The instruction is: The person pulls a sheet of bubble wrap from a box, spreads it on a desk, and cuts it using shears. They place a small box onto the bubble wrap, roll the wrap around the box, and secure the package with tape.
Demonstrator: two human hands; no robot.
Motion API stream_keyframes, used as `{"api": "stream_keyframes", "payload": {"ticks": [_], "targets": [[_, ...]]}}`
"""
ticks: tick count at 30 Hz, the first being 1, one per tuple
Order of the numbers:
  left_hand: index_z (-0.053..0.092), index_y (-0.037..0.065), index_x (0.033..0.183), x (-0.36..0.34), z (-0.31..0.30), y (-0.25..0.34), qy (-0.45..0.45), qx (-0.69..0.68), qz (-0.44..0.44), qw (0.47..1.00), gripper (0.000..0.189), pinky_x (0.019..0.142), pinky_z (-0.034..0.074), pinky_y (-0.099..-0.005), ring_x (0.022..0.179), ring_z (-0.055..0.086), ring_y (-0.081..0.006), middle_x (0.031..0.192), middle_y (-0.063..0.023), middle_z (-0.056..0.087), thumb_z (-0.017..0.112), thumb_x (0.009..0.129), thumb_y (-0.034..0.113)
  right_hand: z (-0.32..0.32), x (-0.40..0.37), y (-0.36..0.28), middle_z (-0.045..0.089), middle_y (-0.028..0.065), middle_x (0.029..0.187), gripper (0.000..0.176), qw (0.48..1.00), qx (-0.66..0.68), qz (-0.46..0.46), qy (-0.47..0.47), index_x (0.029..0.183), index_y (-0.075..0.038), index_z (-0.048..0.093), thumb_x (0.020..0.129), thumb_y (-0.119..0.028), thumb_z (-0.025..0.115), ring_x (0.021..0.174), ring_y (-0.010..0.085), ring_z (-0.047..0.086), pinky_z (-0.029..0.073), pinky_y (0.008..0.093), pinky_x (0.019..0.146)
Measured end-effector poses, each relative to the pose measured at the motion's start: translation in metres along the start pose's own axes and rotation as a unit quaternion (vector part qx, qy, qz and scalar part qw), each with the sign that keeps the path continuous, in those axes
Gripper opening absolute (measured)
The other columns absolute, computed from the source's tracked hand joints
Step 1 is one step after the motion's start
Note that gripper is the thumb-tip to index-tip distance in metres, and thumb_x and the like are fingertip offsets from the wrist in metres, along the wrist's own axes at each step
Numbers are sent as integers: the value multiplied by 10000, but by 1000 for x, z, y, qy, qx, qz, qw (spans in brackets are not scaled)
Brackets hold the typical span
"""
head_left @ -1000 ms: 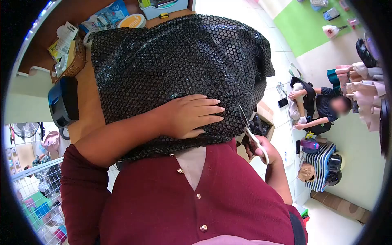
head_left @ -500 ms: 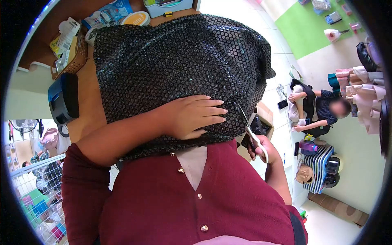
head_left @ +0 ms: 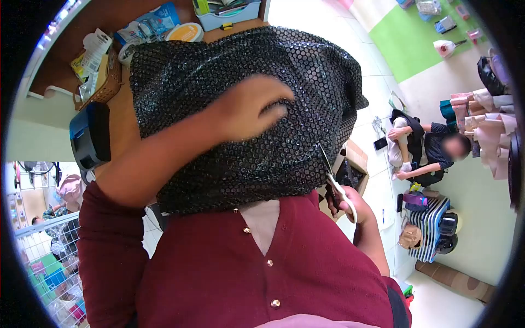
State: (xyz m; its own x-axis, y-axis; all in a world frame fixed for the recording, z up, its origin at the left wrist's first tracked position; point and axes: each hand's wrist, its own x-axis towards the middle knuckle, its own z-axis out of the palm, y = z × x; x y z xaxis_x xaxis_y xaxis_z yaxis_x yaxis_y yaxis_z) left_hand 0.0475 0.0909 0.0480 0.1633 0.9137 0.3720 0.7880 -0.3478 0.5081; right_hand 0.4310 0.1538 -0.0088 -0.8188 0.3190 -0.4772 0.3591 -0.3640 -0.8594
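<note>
A large sheet of black bubble wrap [head_left: 219,169] spreads over the wooden tabletop and reaches down to my waist. My left hand [head_left: 257,109], smeared by motion, is over the middle of the sheet with its fingers bent and a gap between them and the thumb. Nothing shows in that gap. At the sheet's lower right edge, my right hand [head_left: 354,208] grips white-handled scissors [head_left: 340,190]. Their blades point up and away from me, with the tips over the wrap. Part of the right-hand fingers is hidden behind the handles.
Beyond the sheet stand a blue bin [head_left: 227,17] and a round tub [head_left: 185,33]. A wicker basket [head_left: 101,90] and a black-and-blue tape dispenser [head_left: 92,135] are at left. On the right, an open cardboard box [head_left: 356,157] sits on the floor, and a person [head_left: 424,145] sits farther off.
My left hand has risen from lying flat near the sheet's lower edge to its middle, its fingers now bent. The scissors have shifted only slightly at the right edge.
</note>
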Motion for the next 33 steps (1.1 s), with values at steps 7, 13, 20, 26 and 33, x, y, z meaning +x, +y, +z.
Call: {"api": "stream_keyframes", "payload": {"ticks": [7,13,20,26,33], "targets": [[580,38,1238,55,-26,-92,131,269,-231,926,404,1020,443,-467,1182,577,-356,1220,-174,617,672,926,277,1,1,-5,586,12,720,774,1000,-12,18,6,808,-45,580,611,-761,800,633,118,597,509,267,587],[569,59,1301,37,4,-40,37,164,-114,979,481,1072,404,-485,1257,539,-356,1327,-162,582,669,935,355,1,1,-2,586,15,721,788,1000,12,5,18,817,-47,575,607,-776,790,630,124,594,498,264,578],[533,161,1436,16,41,-43,15,187,-78,979,541,1172,305,-509,1446,374,-329,1509,-142,473,605,973,430,0,-1,3,591,40,683,783,1000,11,15,-2,830,-25,589,658,-765,775,616,141,598,498,274,575],[536,181,1439,16,40,-43,7,187,-89,978,527,1186,284,-518,1460,353,-329,1525,-128,460,585,983,440,1,-7,7,579,39,672,764,999,15,29,4,845,-24,581,688,-749,767,577,136,586,497,277,523],[541,183,1434,15,41,-44,12,186,-84,979,518,1185,289,-516,1458,358,-329,1525,-128,460,586,983,436,5,-6,11,568,38,667,788,999,26,24,25,853,-16,580,687,-768,751,563,138,581,490,274,506]]}}
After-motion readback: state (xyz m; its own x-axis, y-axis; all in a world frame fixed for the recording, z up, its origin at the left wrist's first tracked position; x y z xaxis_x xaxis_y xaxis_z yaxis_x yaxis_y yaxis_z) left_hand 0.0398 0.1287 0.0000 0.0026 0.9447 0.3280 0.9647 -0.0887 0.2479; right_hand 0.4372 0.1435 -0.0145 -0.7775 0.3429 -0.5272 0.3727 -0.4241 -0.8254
